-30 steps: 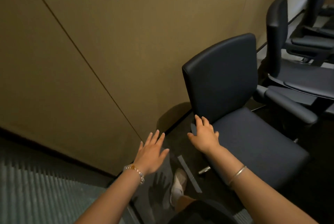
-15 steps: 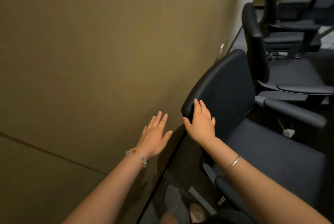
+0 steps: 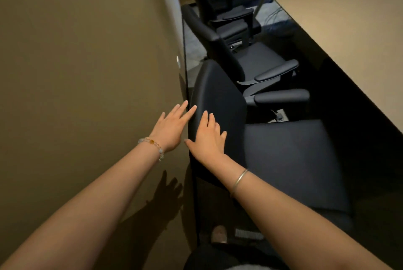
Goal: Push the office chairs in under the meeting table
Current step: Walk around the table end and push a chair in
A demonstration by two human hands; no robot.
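Both hands at the nearest chair's (image 3: 220, 104) backrest — right hand (image 3: 207, 141) flat on it, left hand (image 3: 171, 129) beside its edge, fingers spread and gripping nothing. Its seat sits beside the table (image 3: 340, 30), not yet under; the chairs beyond (image 3: 246, 60) also stand out — most of the task remains.

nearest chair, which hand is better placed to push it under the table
Right. The right hand lies flat on the nearest chair's backrest; the left hand reaches only its edge, squeezed against the wall.

A dark floor (image 3: 197, 56) is seen bearing a row of black office chairs (image 3: 257, 62) beside the tan meeting table (image 3: 340, 30).
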